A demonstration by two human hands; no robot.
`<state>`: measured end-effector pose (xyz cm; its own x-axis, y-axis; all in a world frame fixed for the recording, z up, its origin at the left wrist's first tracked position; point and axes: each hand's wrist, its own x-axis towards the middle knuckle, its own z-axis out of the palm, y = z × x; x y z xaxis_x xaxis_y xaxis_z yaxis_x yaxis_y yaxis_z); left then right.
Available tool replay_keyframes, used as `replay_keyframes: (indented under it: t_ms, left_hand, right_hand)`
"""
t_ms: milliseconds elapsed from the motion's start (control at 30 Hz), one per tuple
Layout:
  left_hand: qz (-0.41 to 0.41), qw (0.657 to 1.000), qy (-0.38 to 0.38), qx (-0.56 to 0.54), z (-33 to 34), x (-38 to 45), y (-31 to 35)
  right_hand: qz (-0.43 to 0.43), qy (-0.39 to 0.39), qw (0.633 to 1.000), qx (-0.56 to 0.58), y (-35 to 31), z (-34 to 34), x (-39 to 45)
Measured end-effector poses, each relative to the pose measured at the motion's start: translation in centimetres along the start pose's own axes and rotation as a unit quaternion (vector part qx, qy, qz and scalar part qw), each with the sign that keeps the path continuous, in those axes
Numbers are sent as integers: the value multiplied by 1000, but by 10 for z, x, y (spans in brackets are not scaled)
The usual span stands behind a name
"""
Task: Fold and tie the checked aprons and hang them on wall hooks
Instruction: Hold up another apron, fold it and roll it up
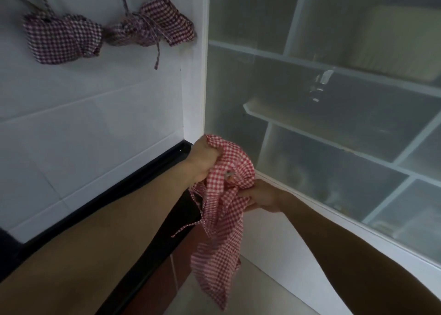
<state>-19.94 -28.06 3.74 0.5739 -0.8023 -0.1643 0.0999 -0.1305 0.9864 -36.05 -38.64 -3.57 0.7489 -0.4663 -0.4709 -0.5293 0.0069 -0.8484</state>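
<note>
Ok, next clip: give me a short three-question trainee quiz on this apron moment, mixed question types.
1. True or false: two tied apron bundles already hang on the white tiled wall.
2. Which hand grips the top of the loose red checked apron? A) the left hand B) the right hand C) neither
3. Fill in: the loose apron's lower end hangs ____ below the hands, not yet tied.

Key
1. True; both hang by their straps.
2. A; the right hand pinches the cloth lower down, beside the frosted cabinet door.
3. Free.
</note>
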Motion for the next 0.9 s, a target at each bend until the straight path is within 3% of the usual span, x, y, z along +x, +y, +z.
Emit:
replay_keyframes:
  t_ms: [133,267,333,400,467,533,600,733,900]
  left_hand:
    - [11,976,146,158,-34,9,-1]
    - [-92,961,132,227,-42,8,-12]
    - [-39,942,160,291,-32,6,-22]
    - [17,962,94,255,-19,1,-30]
    - [-55,980,-82,174,-3,-14,-33]
    - [-118,948,-244,167,10,-25,-42]
    - [-106,933,-296,176,21,-30,-55]
    - [-10,973,-193,122,29,-31,-73]
    - [11,990,-130,50,13,-27,-64]
  right_hand:
    - [-10,48,999,23,-6,-32,-17]
    - [-62,103,983,136,-26,-44,-19]
    - [-69,107,980,150,-36,-43,-16]
    - [-72,106,981,148,-42,-40,-13]
    - [-74,108,981,144,-44,-39,-11]
    - [-72,106,984,123,-47,-39,-12]
    - [-73,99,985,118,-48,-42,-12]
    - [-87,110,982,124,-50,-46,-14]
    - [-96,154,977,115,-46,-60,-15]
